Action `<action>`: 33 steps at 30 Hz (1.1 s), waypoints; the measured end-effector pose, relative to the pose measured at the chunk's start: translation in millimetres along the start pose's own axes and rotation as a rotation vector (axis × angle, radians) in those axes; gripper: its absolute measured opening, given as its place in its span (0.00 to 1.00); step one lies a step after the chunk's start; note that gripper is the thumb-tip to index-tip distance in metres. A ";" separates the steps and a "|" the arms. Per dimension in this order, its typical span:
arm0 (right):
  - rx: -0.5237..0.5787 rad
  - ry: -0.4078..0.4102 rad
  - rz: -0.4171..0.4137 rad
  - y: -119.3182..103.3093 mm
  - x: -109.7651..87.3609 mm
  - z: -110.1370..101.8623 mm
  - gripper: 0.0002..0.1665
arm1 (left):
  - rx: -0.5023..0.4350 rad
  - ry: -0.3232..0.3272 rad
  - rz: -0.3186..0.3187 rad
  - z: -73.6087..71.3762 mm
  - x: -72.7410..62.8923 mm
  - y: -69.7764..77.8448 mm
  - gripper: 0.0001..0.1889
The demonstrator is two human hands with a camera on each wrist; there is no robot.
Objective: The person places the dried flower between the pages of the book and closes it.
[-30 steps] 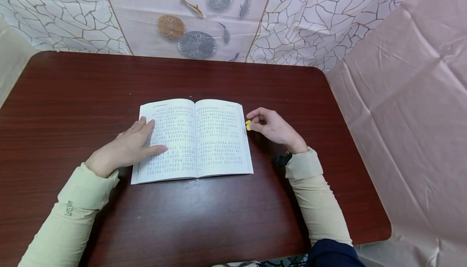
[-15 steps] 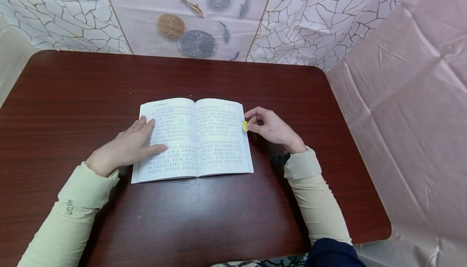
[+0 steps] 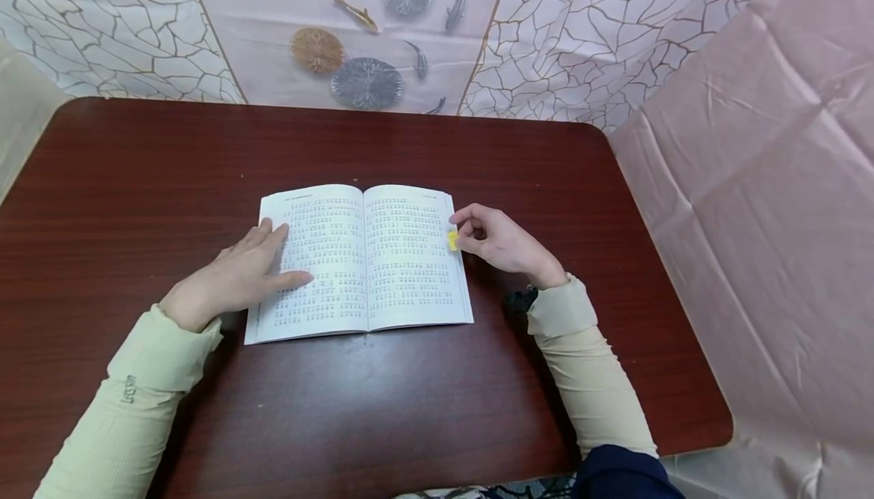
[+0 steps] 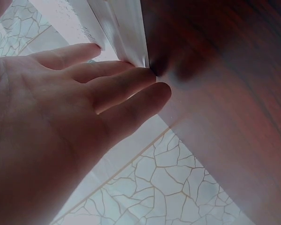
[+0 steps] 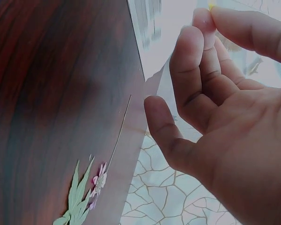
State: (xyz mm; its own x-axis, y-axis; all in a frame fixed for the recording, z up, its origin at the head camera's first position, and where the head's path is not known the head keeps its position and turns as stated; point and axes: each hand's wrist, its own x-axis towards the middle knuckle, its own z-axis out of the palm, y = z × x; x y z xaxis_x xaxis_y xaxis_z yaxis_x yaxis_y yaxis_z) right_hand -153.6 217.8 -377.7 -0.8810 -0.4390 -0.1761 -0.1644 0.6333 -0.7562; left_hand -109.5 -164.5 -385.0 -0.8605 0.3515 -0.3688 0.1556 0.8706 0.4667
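An open book (image 3: pixel 410 279) with printed pages lies on the dark red-brown table. My left hand (image 3: pixel 232 277) rests on the left page, fingers spread, thumb reaching inward over the print. In the left wrist view, the left hand's fingers (image 4: pixel 131 105) lie along the book's edge (image 4: pixel 126 28). At the right page's outer margin, my right hand (image 3: pixel 501 240) pinches a small yellow flower (image 3: pixel 453 240) between thumb and finger. Only a speck of the flower (image 5: pixel 212 6) shows in the right wrist view; the flower overlaps the page edge, and whether it touches the paper I cannot tell.
The right wrist view shows a green leaf sprig (image 5: pixel 77 197) and a pink flower (image 5: pixel 99 179) with a thin stem on the table (image 5: pixel 46 93); I cannot make them out in the head view. A patterned cloth (image 3: pixel 369 29) hangs behind, and pinkish fabric (image 3: pixel 765 203) borders the right.
My right hand has moved slightly left with the yellow flower, from just beside the book to over the right page's edge. The left hand stays put on the left page.
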 end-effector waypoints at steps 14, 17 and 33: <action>-0.004 -0.031 -0.001 -7.5 0.9 5.7 0.16 | -0.004 -0.001 0.004 -0.4 -1.4 -1.0 0.56; -0.022 -0.033 -0.014 -8.1 1.8 6.6 0.15 | -0.005 -0.001 0.005 -0.3 -1.3 -1.2 0.56; -0.077 -0.035 -0.039 -8.8 4.7 8.3 0.12 | -0.003 0.002 0.011 -1.0 -1.5 -1.4 0.56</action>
State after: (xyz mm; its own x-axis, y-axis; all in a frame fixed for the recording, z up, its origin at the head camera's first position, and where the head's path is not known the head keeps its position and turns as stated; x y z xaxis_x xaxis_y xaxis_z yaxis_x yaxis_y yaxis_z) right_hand -152.6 204.8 -377.0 -0.8577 -0.4851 -0.1703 -0.2328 0.6618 -0.7126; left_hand -108.9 -166.6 -384.3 -0.8595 0.3605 -0.3624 0.1634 0.8655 0.4735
